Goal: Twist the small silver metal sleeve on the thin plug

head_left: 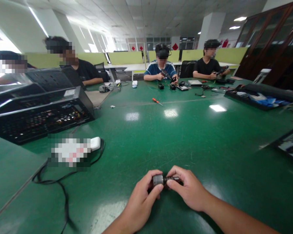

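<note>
A grey metal cylinder (158, 180) with a narrow dark shaft (173, 178) lies sideways between my hands, just above the green table (185, 139). My left hand (143, 195) is closed round the wide cylinder, thumb in front and fingers over the top. Thumb and fingers of my right hand (189, 188) pinch the shaft, whose tip points right. Whether the cylinder and the shaft are one piece or two, I cannot tell. Parts of both are covered by my fingers.
At left are an opened black computer case (39, 120), a white adapter (95, 143) and a looping black cable (66, 198). An orange screwdriver (156, 101) lies mid-table. Several people sit beyond, one with a power drill (165, 74). A black tray (258, 97) is at right.
</note>
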{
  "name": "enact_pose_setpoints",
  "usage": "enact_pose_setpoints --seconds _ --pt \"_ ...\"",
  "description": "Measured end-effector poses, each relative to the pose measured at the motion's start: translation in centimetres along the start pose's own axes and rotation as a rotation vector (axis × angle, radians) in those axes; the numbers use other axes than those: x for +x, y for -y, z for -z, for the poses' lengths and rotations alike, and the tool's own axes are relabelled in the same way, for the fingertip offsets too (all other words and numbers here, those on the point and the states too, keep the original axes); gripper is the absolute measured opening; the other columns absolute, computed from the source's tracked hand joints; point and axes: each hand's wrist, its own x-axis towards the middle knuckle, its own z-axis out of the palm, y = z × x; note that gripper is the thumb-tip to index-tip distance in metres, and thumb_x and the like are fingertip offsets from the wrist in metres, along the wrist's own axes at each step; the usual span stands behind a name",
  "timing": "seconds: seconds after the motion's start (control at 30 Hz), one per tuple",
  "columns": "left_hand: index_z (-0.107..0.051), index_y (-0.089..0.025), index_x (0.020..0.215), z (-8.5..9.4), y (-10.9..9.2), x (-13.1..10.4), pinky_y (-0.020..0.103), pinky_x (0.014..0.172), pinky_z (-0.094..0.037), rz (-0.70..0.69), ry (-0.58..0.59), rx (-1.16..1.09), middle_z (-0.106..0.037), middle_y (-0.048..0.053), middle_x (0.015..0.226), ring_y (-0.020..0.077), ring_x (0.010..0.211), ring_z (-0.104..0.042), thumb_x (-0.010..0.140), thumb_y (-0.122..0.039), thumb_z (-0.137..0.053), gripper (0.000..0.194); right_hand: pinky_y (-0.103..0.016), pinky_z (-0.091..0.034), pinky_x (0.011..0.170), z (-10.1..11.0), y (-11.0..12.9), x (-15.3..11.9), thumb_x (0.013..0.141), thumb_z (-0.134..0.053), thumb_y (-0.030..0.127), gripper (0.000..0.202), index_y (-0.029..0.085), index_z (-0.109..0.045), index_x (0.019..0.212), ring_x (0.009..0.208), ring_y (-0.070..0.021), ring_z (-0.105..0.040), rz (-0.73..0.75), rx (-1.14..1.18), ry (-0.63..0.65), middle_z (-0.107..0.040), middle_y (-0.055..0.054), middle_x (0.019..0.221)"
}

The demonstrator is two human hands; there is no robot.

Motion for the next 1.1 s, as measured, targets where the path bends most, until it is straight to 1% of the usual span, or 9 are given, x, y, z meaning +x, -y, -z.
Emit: enact_pose_setpoints --seconds 0.2,0.37,0.53,0.87,1.1 --pt "-0.053 -0.021 0.117 -0.09 0.13 0.03 0.027 0.069 -0.044 0.014 -0.010 -0.010 -0.060 0.001 0.085 0.0167 0.070 -0.057 0.093 -0.033 -0.052 0.027 -0.025 -0.044 0.067 0.06 0.01 0.04 0.087 -0.058 0.027 0.010 0.018 -0.062 0.089 0.069 -0.0149 -0.061 -0.002 0.008 -0.015 -0.066 0.000 0.074" --pt "-0.054 -0.021 0.115 -0.02 -0.11 0.07 0.026 0.067 -0.043 0.014 -0.011 -0.012 -0.061 0.001 0.085 0.0162 0.069 -0.055 0.092 -0.033 -0.053 0.026 -0.025 -0.044 0.066 0.09 0.24 -0.01 0.087 -0.058 0.026 0.009 0.018 -0.061 0.089 0.069 -0.0149 -0.061 -0.014 0.002 -0.007 -0.067 0.000 0.076" --pt "-0.053 -0.021 0.116 0.13 0.13 0.11 0.026 0.067 -0.043 0.023 -0.010 -0.043 -0.060 0.000 0.084 0.0155 0.068 -0.055 0.093 -0.034 -0.052 0.026 -0.025 -0.044 0.066 0.13 0.24 0.08 0.087 -0.058 0.026 0.010 0.017 -0.061 0.089 0.070 -0.0151 -0.061 -0.017 0.010 -0.005 -0.067 -0.001 0.077" --pt "-0.056 -0.022 0.115 0.19 0.15 0.09 0.026 0.066 -0.045 0.041 -0.011 -0.064 -0.061 0.001 0.082 0.0170 0.068 -0.056 0.092 -0.036 -0.053 0.027 -0.025 -0.045 0.066 0.08 0.17 0.09 0.087 -0.059 0.033 0.016 0.018 -0.063 0.088 0.069 -0.0155 -0.061 -0.036 0.040 -0.019 -0.066 -0.001 0.073" --pt "-0.056 -0.023 0.114 0.16 0.03 0.01 0.026 0.067 -0.044 0.029 -0.020 -0.043 -0.061 0.000 0.082 0.0162 0.068 -0.056 0.092 -0.034 -0.053 0.025 -0.025 -0.045 0.066 0.05 0.04 -0.11 0.087 -0.059 0.034 0.018 0.017 -0.064 0.088 0.069 -0.0155 -0.061 -0.036 0.036 -0.026 -0.066 -0.002 0.073"
